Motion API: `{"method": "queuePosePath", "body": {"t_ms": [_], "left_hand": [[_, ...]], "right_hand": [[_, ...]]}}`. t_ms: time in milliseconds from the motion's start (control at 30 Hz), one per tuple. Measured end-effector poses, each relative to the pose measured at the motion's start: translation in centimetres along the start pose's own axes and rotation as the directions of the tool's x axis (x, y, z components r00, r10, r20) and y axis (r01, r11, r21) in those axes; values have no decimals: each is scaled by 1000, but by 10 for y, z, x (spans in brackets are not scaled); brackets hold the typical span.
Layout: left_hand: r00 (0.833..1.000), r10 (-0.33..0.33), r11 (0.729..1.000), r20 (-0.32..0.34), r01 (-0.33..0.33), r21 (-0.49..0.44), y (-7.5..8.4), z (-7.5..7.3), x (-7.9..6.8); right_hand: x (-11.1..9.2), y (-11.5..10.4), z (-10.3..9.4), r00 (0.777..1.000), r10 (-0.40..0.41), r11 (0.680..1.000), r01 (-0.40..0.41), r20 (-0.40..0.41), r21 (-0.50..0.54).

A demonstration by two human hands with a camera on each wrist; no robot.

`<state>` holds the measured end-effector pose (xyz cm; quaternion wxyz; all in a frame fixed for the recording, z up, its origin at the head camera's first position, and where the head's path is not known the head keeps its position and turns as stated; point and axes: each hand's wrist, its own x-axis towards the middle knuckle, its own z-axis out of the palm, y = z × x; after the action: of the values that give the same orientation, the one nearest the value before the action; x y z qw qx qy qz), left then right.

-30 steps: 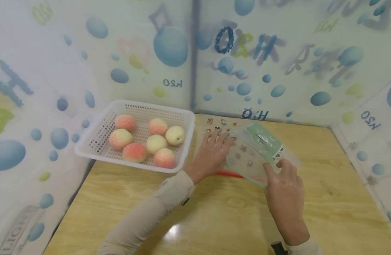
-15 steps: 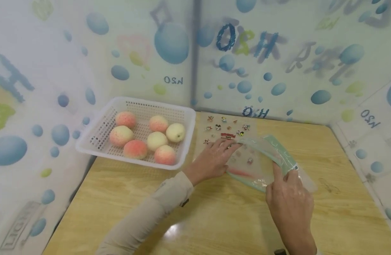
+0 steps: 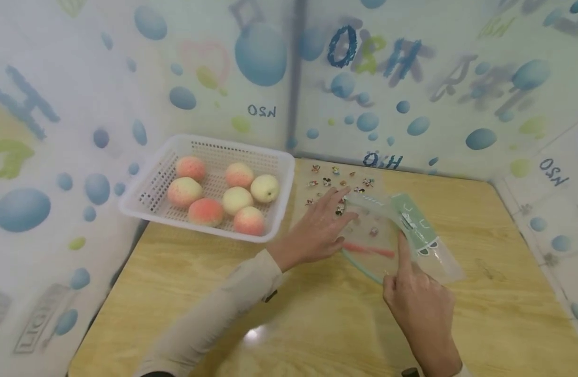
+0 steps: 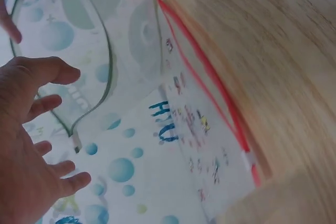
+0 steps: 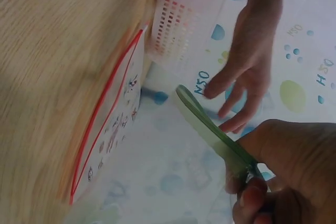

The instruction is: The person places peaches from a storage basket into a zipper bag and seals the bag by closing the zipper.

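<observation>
My right hand [image 3: 418,301] pinches the edge of a clear zip bag [image 3: 417,222] with a green panel and green zip strip. Its index finger points along the bag's mouth, which gapes in the left wrist view. Across from it, my left hand [image 3: 314,230] has its fingers spread at the bag's left end; the left wrist view shows nothing between them. Beneath lies a second clear zip bag [image 4: 202,124], printed with small cartoon figures. Its red zip strip [image 3: 371,250] shows through the green bag in the head view.
A white plastic basket [image 3: 133,207] stands to the left, holding several peaches [image 3: 206,211]. The wooden table [image 3: 326,319] meets bubble-patterned walls [image 3: 425,120] at its back. A black band or cuff edge shows near each wrist.
The green bag's mouth has shifted and its panel has swung right, then flattened somewhat. My left hand's fingers have spread and lifted from the bag edge. The view has tilted slightly downward.
</observation>
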<state>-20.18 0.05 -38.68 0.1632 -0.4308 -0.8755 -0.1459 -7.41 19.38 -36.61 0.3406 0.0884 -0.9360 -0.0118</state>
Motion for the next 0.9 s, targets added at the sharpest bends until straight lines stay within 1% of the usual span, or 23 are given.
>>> {"method": "queuePosePath", "body": {"t_ms": [33,100,167,233,300,367,467,567,600,633,667,700,733,767,800,833,867,900], "left_hand": [[1000,7,1000,-8,-7,-4,0,-4,-2],[1000,10,1000,-4,-10,-19,-2,-14,-8],[1000,7,1000,11,-7,-30,-6,-24,-15],[999,-14,999,37,15,-30,-13,-34,-22],[998,-30,999,64,32,-40,-23,-44,-29],[992,-69,997,104,72,-24,-36,-53,-36],[974,-133,991,181,133,13,-60,-67,-47],[939,-220,976,266,212,57,-81,-78,-60],[922,-245,970,300,235,69,-87,-82,-63],[906,-240,966,348,187,178,-92,-85,-68],[883,-234,947,406,111,303,-95,-89,-71],[856,-230,906,463,14,424,-99,-92,-74],[826,-212,827,522,-133,546,-101,-95,-77],[793,-196,729,577,-276,627,-103,-97,-78],[761,-185,646,622,-382,660,-105,-98,-79],[733,-169,566,659,-475,674,-106,-99,-80],[721,-197,614,664,-438,657,-107,-98,-80],[720,-231,692,655,-351,630,-108,-96,-80]], "right_hand": [[0,0,1,1000,2,1000,-2,4,-3],[0,1,1,1000,6,1000,-6,21,4],[-1,1,2,1000,6,1000,-6,28,8],[-1,1,2,999,9,1000,-9,35,10],[-1,1,2,999,14,1000,-15,42,11],[-1,0,3,998,25,1000,-26,57,12],[-1,-2,4,997,31,999,-33,76,19],[-2,-3,6,997,28,999,-30,74,20],[-3,-2,8,997,26,999,-28,72,19],[-4,-2,9,997,29,999,-30,72,19],[-5,-1,10,997,31,999,-33,73,17],[-5,-1,11,996,36,999,-37,78,17],[-6,0,12,995,43,999,-44,88,18],[-7,0,13,994,50,998,-53,101,20],[-7,0,13,992,57,998,-60,115,21],[-7,0,14,990,63,997,-67,128,26],[-8,0,14,988,68,997,-72,138,28],[-8,-1,15,987,69,997,-74,144,29]]}}
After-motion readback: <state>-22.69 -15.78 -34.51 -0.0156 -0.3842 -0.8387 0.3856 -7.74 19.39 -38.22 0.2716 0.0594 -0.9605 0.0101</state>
